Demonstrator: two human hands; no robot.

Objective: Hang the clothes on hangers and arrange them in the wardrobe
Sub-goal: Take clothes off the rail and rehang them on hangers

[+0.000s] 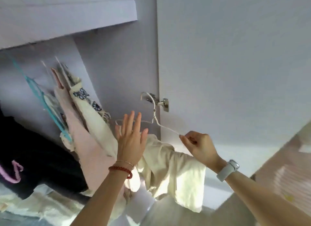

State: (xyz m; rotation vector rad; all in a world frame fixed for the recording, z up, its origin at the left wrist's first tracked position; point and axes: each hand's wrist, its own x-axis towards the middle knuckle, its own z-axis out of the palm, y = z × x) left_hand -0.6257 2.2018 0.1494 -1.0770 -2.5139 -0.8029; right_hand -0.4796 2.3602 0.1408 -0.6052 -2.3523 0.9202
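Observation:
A white wire hanger [155, 119] carries a cream garment [171, 172] that droops below it in front of the open wardrobe. My right hand [198, 145] pinches the hanger's right shoulder end. With its fingers straight, my left hand [131, 138] lies flat against the hanging clothes, where a cream patterned garment [94, 114] and a pink one [80, 133] hang inside the wardrobe. The hanger's hook points up near the door hinge [162, 103]. The rail is hidden under the shelf.
A white shelf [67, 23] spans the top left. The open wardrobe door [227, 65] fills the right. A teal hanger [45, 101] and a dark garment [33, 151] with a pink hanger hang at the left. Pale fabric lies along the bottom left.

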